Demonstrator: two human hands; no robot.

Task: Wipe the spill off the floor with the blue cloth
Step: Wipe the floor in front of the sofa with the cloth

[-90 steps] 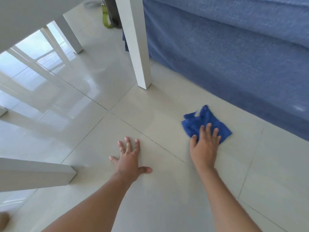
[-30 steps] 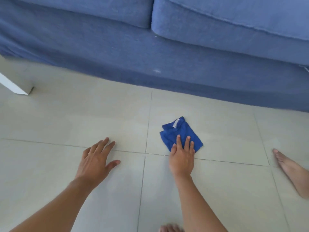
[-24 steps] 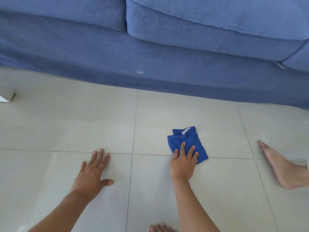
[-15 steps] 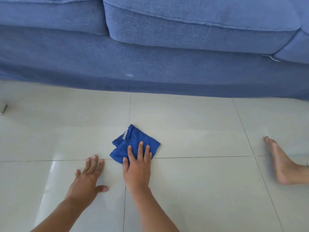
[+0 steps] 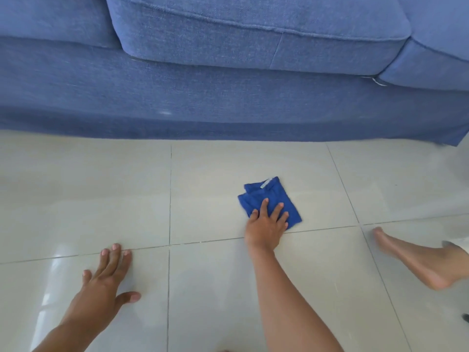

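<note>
Head view: we count two hands, one cloth, one sofa and one bare foot over a pale tiled floor (image 5: 101, 194).

Our right hand (image 5: 266, 227) lies flat on the blue cloth (image 5: 272, 199), fingers spread and straight, pressing down on its near half rather than closing around it; the grip is open, palm down. Our left hand (image 5: 101, 293) is planted flat on the floor well to the left, fingers stretched forward and thumb out to the side, holding nothing, its fingertips reaching a grout line.

The cloth is a deep, saturated blue, darker than the sofa. It is folded into a rough square that sits turned like a diamond, with layered edges showing at its left corner and a small pale tag on its far edge. It rests on the floor tile in front of the sofa, just beyond the grout line that runs left to right, and apart from the sofa's skirt. Its right edge looks slightly blurred.

The sofa (image 5: 228, 97) fills the top of the view, with three seat cushions visible. The bare foot (image 5: 416, 260) rests on the floor at the right, toes pointing toward the cloth but clear of it. We cannot make out a distinct spill on the tiles.
</note>
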